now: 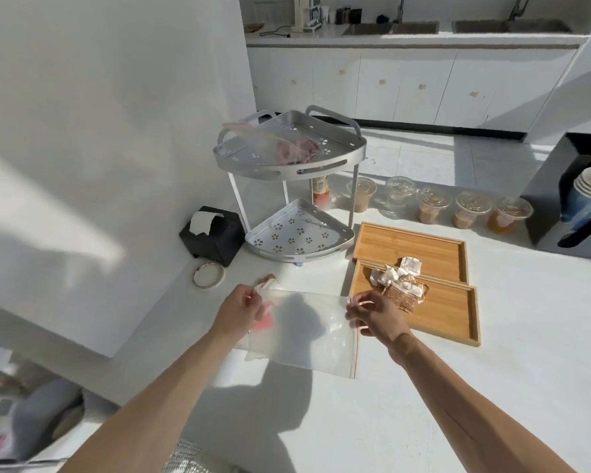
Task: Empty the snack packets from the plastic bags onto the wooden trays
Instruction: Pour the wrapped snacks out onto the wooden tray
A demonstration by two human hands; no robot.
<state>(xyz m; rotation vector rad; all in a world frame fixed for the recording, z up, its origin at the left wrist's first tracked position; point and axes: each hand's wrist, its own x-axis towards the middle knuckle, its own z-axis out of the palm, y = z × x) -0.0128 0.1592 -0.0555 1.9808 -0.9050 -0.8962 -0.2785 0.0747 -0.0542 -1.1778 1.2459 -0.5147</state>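
Plastic bag (304,331) pinched at its top corners, my left hand (238,310) and right hand (376,315) stretching it above the counter (492,387); looks empty. Snack packets (398,281) piled across both wooden trays (440,312). Second bag (287,145) with pink contents on rack (287,165) top shelf.

Honestly can't read anything here. The crumpled white snack packets (410,268) on the wooden trays and the yellow-labelled jar (320,189) behind the metal rack have print, but it's too blurry.
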